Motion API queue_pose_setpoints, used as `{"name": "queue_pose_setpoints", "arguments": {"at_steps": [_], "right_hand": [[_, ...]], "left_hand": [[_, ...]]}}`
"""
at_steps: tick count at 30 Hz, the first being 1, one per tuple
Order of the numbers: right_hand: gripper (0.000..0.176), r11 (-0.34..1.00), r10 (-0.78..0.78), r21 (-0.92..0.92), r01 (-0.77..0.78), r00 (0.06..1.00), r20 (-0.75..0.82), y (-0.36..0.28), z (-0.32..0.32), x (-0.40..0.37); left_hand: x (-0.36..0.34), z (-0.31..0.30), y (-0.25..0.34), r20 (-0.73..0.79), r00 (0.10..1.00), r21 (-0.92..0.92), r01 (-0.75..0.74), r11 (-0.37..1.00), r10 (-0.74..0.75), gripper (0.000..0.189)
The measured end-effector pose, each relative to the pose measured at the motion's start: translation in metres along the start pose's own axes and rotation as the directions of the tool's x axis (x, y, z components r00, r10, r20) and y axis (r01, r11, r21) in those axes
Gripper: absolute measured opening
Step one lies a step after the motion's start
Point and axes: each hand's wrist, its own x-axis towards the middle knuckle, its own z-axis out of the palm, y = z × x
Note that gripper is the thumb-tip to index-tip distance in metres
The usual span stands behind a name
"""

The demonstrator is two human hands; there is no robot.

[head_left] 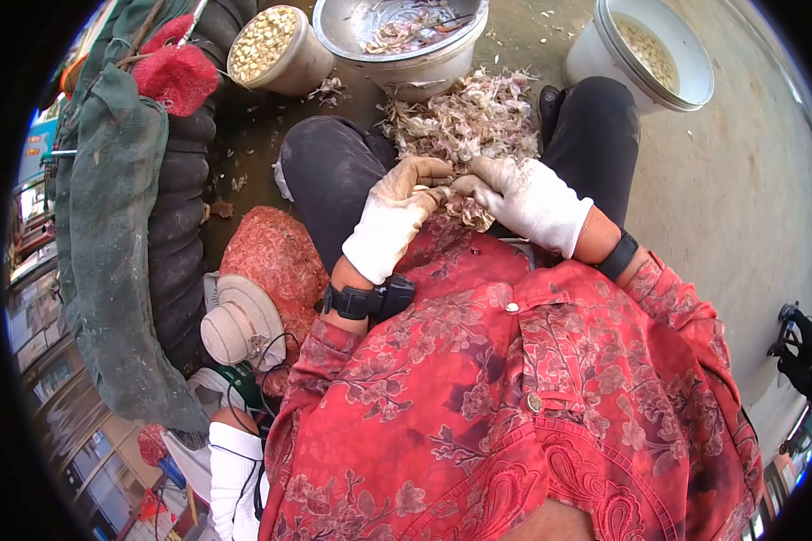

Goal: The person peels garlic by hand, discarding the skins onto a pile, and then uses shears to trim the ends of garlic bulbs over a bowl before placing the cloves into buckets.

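Both my hands wear white gloves with soiled fingertips and meet above my lap. My left hand (390,216) is closed in a pinch around a pale garlic clove (420,188). Close beside it, my right hand (534,200) has its thumb and fingers pressed together near the clove; what lies between them is hidden. Just below the fingertips, some garlic skins (467,213) sit on the red flowered cloth. A large heap of papery garlic peelings (465,122) spreads on the ground beyond my hands, between my knees.
A small tub of peeled cloves (275,56) and a metal basin (406,56) with peelings stand ahead. At right is a white bucket (595,56) holding cloves in liquid. Left are a red mesh sack (275,243), a person in a hat (244,320) and stacked black tyres (180,207).
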Motion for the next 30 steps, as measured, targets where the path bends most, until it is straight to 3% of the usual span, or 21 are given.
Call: {"name": "queue_pose_setpoints", "arguments": {"at_steps": [2,4,5,6,8,9,12,16,18,22,24,30], "right_hand": [[0.023,0.997,-0.005,0.081,0.01,0.998,-0.056,0.005,0.004,0.002],[0.026,0.928,0.098,0.368,-0.052,0.989,-0.109,0.004,0.005,0.003],[0.026,0.929,0.098,0.368,-0.051,0.989,-0.109,0.003,0.003,0.003],[0.027,0.784,0.251,0.583,-0.214,0.968,0.018,-0.002,-0.003,0.003],[0.029,0.303,0.416,0.817,-0.491,0.839,0.35,-0.011,-0.013,0.003],[0.029,0.205,0.415,0.848,-0.489,0.828,0.377,-0.008,-0.009,0.004],[0.027,0.156,0.31,0.854,-0.497,0.845,0.435,-0.008,-0.007,0.001],[0.028,0.233,0.328,0.84,-0.491,0.853,0.407,-0.012,-0.004,0.002],[0.027,0.208,0.296,0.845,-0.493,0.855,0.426,-0.014,-0.006,0.002],[0.021,0.244,0.237,0.866,-0.436,0.893,0.382,-0.009,0.0,0.005],[0.019,0.072,0.22,0.884,-0.462,0.872,0.438,-0.007,-0.001,0.003],[0.026,-0.142,0.152,0.874,-0.465,0.862,0.484,-0.002,0.001,0.0]], "left_hand": [[0.0,0.002,-0.001,-0.011,1.0,-0.027,0.015,1.0,-0.016,0.03],[-0.001,0.002,0.0,-0.022,0.999,-0.054,0.028,0.998,-0.029,0.034],[-0.002,0.002,0.003,-0.031,0.999,-0.132,0.034,0.991,-0.038,0.034],[-0.003,0.001,0.004,-0.039,0.998,-0.208,0.039,0.977,-0.048,0.034],[-0.002,0.001,0.002,-0.069,0.996,-0.202,0.034,0.979,-0.049,0.032],[-0.002,0.001,0.002,-0.098,0.994,-0.197,0.03,0.98,-0.05,0.031],[-0.001,0.005,0.006,-0.107,0.993,-0.242,0.018,0.97,-0.045,0.03],[0.0,0.008,0.002,-0.09,0.995,-0.209,-0.063,0.976,0.045,0.03],[0.0,0.01,0.0,-0.065,0.993,-0.157,-0.106,0.982,0.097,0.035],[0.004,0.012,0.002,-0.078,0.992,-0.084,-0.105,0.991,0.099,0.034],[0.004,0.013,0.007,-0.083,0.994,-0.154,-0.087,0.984,0.075,0.031],[0.001,0.008,0.008,-0.086,0.996,-0.091,-0.022,0.996,0.014,0.024]]}}
